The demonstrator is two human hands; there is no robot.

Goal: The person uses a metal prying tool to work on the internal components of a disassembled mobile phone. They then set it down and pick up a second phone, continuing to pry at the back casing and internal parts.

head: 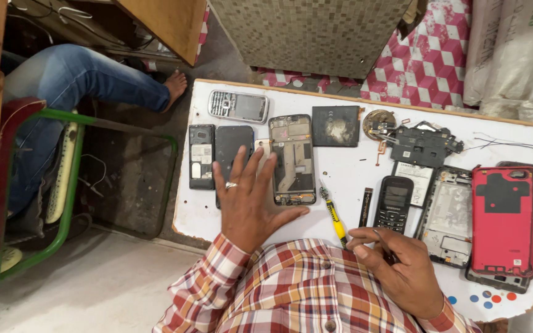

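Note:
My left hand (251, 200), with a ring on one finger, lies flat with fingers spread on the white board (347, 163), its fingertips over a black phone (231, 148). An opened phone frame (292, 159) lies just right of that hand. My right hand (396, 268) is closed around a thin dark tool near the board's front edge. A yellow-handled screwdriver (335, 219) lies just left of that hand, and a small black keypad phone (393, 203) lies just above it.
Phone parts cover the board: a grey keypad phone (239, 106), a black phone back (202, 156), a black square part (335, 126), a red phone shell (504, 219), loose wires (513, 145). Another person's jeans leg and bare foot (175, 86) are at far left beside a green-framed chair (69, 185).

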